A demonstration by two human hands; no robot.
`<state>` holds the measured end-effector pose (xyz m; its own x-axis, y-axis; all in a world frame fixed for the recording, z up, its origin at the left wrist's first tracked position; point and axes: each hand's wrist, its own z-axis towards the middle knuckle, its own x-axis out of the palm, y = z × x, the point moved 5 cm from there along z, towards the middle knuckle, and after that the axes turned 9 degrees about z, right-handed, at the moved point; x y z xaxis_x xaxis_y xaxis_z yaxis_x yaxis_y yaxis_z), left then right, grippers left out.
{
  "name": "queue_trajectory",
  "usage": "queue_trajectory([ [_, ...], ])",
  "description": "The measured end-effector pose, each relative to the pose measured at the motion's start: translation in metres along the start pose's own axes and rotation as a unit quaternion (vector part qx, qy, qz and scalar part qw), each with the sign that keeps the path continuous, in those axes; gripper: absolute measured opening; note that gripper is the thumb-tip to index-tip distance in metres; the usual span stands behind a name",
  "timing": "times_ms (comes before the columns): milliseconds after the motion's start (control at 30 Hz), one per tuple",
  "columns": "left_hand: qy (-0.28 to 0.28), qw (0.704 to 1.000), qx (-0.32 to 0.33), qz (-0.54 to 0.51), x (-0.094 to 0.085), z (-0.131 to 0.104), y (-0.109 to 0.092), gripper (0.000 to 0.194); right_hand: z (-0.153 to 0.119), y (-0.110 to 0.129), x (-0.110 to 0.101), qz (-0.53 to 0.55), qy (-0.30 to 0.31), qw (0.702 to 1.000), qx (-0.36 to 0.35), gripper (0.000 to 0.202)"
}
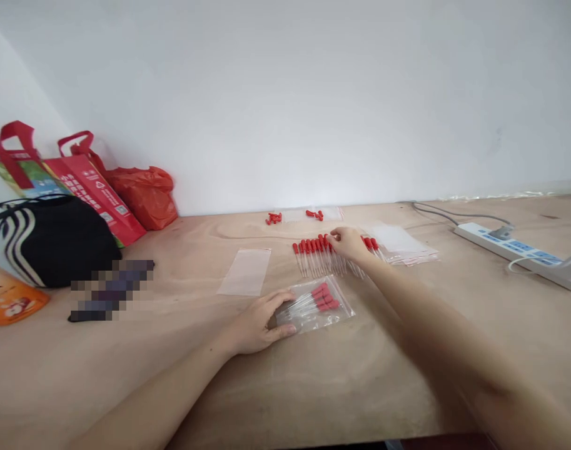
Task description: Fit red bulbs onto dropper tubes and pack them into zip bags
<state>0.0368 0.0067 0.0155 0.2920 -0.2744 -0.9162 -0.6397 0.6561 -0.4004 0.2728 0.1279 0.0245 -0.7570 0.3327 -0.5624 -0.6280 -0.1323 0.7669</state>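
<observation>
My left hand [261, 322] grips the left end of a clear zip-lock bag [344, 315], thumb on the near edge and fingers on the far one. Inside the bag lie several glass droppers with red rubber bulbs [326, 296], bulbs to the right. Farther back, a row of loose droppers [308, 256] lies side by side on the table, red ends pointing away. My right hand [347, 242] reaches over this row, its fingertips pinched at one red bulb; the hand and wrist hide part of the row.
A flat clear bag [245, 272] lies left of the row, and a stack of bags [400, 242] lies right. Loose red bulbs [274, 218] sit near the wall. A power strip [520, 250] is at right; shopping bags [97, 187] and a black bag [69, 237] stand left.
</observation>
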Motion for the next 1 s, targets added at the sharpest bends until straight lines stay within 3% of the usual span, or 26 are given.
queue_trajectory([
  [133, -0.006, 1.0, 0.005, -0.01, 0.001, -0.001, 0.0, 0.044, 0.015, -0.002, 0.019, -0.008, -0.014, 1.0, 0.025, 0.011],
  [233, -0.008, 1.0, 0.009, -0.012, 0.001, -0.001, 0.001, 0.044, 0.017, -0.003, 0.022, 0.002, -0.023, 0.999, 0.039, 0.01],
  [433, -0.003, 1.0, 0.007, -0.013, 0.001, 0.0, 0.001, 0.045, 0.014, 0.001, -0.005, 0.058, -0.065, 0.995, 0.049, 0.019],
  [567, -0.001, 1.0, 0.005, -0.015, 0.0, 0.0, 0.0, 0.044, -0.016, -0.008, -0.036, 0.228, -0.113, 0.966, 0.047, 0.027],
  [700, 0.001, 1.0, 0.001, -0.007, -0.001, 0.0, 0.0, 0.044, -0.061, -0.022, -0.051, 0.353, -0.11, 0.927, 0.063, 0.035],
  [833, -0.002, 1.0, 0.001, 0.001, -0.001, 0.001, 0.0, 0.044, -0.09, -0.031, -0.047, 0.405, -0.081, 0.904, 0.115, 0.036],
  [1000, -0.005, 1.0, -0.001, 0.002, -0.002, 0.001, -0.001, 0.044, -0.103, -0.03, -0.028, 0.46, -0.044, 0.872, 0.163, 0.028],
])
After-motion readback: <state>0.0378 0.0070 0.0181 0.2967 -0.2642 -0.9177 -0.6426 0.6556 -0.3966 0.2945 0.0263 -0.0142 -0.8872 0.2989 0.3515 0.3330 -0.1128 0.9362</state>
